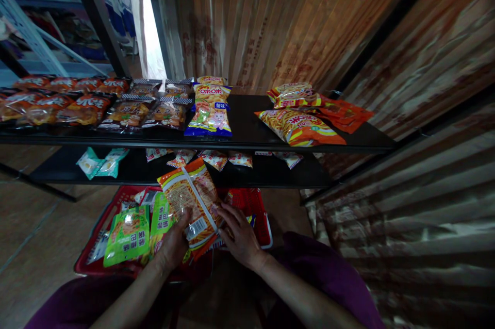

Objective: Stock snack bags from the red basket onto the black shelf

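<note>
An orange and yellow noodle snack bag (193,200) is held over the red basket, its back with a barcode turned up towards me. My left hand (174,239) grips its lower left edge, the thumb lying on top. At the other side, my right hand (240,233) rests its fingers on the bag's right edge; the thumb is partly hidden. Beneath, the red basket (87,262) holds a green snack packet (127,236) and several other packets. A similar noodle snack bag (299,127) lies on the upper shelf, to the right.
The black upper shelf (247,120) bears several dark bread packets (127,112), orange-topped packets (83,108) and a blue and yellow puff snack bag (211,112). On the lower shelf (58,166) are teal packets (112,163) and small red-white packets. Corrugated sheeting (247,19) stands behind and right.
</note>
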Motion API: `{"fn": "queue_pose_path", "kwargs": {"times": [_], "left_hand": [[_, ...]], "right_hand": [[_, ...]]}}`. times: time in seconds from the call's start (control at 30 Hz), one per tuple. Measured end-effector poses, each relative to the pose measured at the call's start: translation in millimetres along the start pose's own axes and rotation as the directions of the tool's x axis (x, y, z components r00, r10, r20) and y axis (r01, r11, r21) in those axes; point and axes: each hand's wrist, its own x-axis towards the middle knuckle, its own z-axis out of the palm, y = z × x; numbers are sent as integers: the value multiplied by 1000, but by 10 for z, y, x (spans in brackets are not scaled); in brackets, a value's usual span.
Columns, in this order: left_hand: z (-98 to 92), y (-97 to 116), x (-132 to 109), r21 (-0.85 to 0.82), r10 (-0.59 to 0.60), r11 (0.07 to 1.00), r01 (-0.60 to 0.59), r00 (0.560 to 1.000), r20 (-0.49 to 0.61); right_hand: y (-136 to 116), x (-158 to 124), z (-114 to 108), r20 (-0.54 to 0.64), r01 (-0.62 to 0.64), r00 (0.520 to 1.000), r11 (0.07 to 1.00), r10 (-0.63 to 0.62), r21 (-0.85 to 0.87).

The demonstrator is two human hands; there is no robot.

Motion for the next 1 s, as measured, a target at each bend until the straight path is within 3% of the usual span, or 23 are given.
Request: {"fn": "queue_pose_path", "kwargs": {"times": [0.2,0.33,0.43,0.5,0.57,0.63,0.7,0.77,0.9,1.0], "left_hand": [[25,42,-24,14,-28,999,28,1000,5],[-36,34,4,48,-67,997,66,998,14],[-75,11,18,67,-99,993,96,994,40],[-67,-1,5,64,-112,992,108,992,59],[-33,-3,-19,53,-120,992,116,989,82],[11,11,-40,45,-115,993,112,989,92],[48,42,-46,42,-114,993,111,990,81],[68,81,-40,45,-105,994,103,993,45],[62,108,-29,86,-110,990,110,994,-10],[52,47,-47,162,-148,977,142,989,27]], "right_hand": [[4,-38,5,36,74,997,994,-71,-83],[-3,-58,-3,33,49,998,999,-49,-18],[-2,-14,-37,-51,-92,994,984,101,153],[7,45,-79,-103,-244,952,918,287,312],[18,99,-122,0,-413,876,750,483,516],[27,120,-145,272,-582,760,432,590,689],[29,104,-145,487,-671,640,123,594,731],[27,79,-144,550,-684,599,15,582,729],[24,125,-218,463,-621,680,111,568,776],[29,245,-298,362,-478,748,74,556,875]]}}
